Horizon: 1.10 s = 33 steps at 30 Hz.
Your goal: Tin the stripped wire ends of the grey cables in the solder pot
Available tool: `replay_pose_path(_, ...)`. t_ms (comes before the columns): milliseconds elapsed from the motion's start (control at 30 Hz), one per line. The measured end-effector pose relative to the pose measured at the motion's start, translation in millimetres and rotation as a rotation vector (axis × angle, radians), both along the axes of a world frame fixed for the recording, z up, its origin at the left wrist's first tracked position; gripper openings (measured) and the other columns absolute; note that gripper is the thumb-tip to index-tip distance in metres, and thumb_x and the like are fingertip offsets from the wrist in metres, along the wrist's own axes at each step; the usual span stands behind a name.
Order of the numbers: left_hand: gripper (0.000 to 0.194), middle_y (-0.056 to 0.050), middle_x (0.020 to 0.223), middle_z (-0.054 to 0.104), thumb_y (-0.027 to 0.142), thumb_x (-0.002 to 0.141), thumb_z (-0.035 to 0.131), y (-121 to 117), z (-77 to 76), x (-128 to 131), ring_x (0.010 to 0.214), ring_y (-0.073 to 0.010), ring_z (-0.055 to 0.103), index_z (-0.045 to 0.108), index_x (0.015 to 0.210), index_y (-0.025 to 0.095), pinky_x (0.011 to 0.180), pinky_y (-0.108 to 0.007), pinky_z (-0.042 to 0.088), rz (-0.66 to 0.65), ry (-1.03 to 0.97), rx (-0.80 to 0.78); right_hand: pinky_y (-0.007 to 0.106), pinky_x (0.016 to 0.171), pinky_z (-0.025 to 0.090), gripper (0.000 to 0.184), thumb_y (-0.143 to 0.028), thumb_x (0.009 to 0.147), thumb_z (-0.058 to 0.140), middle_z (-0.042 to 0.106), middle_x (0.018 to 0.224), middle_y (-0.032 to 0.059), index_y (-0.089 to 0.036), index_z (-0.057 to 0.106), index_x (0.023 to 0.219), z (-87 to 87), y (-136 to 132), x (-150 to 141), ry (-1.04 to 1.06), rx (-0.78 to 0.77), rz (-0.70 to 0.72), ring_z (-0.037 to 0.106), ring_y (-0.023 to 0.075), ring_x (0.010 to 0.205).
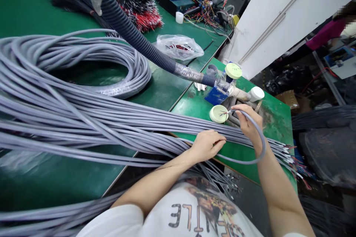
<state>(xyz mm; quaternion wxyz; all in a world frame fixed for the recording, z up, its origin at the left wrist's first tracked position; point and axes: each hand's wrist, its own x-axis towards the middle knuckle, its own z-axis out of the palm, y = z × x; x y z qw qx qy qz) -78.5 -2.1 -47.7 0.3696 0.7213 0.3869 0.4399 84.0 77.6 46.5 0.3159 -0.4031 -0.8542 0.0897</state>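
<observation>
My right hand [249, 120] is closed around a grey cable [263, 142] near its stripped end. The thin bare-ended wires [224, 113] of that end sit over a small round pale-yellow dish [218, 114]. From my right hand the cable bends down in a loop and runs back left, beneath my left hand. My left hand [208, 143] rests on the bundle of grey cables [155, 122], its thumb and fingers curled together. Whatever its fingers may hold is hidden. At the right, the bundle's stripped ends [289, 155] reach past the green board's edge.
A ribbed dark hose [144, 46] crosses above the table to a nozzle by the dishes. Around it stand a yellow-lidded container [233, 71], a white cup [256, 93] and a blue block [216, 95]. Coiled grey cable [139, 70] lies left; a plastic bag [179, 46] lies behind.
</observation>
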Motion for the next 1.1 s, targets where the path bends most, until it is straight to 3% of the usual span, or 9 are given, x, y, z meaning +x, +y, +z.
replay_pose_path(767, 0.023, -0.006, 0.078, 0.07, 0.026, 0.088, 0.05, 3, 0.8, -3, 0.072, -0.0177, 0.057, 0.072, 0.093, 0.021, 0.069, -0.028, 0.039, -0.003, -0.034, 0.0, 0.04, 0.092, 0.047, 0.019, -0.025, 0.091, 0.047, 0.07, 0.096, 0.0078, -0.021, 0.064, 0.098, -10.8, 18, -12, -0.132, -0.012, 0.07, 0.062, 0.0212, 0.094)
replay_pose_path(933, 0.023, -0.006, 0.079, 0.07, 0.026, 0.089, 0.049, 3, 0.5, -3, 0.073, -0.0171, 0.057, 0.071, 0.092, 0.019, 0.07, -0.028, 0.04, -0.009, 0.002, 0.021, 0.04, 0.093, 0.047, 0.02, -0.026, 0.092, 0.047, 0.069, 0.097, 0.0072, -0.021, 0.065, 0.099, 0.3, 11, -5, -0.115, 0.04, 0.015, 0.062, 0.022, 0.096)
replay_pose_path(1100, 0.021, -0.004, 0.078, 0.069, 0.026, 0.09, 0.049, 3, -2.4, -3, 0.072, -0.0157, 0.057, 0.069, 0.092, 0.019, 0.07, -0.027, 0.041, 0.013, 0.0, 0.05, 0.038, 0.092, 0.048, 0.018, -0.026, 0.091, 0.049, 0.07, 0.095, 0.0061, -0.021, 0.065, 0.097, 13.2, 6, 26, -0.109, 0.193, -0.127, 0.063, 0.0217, 0.095)
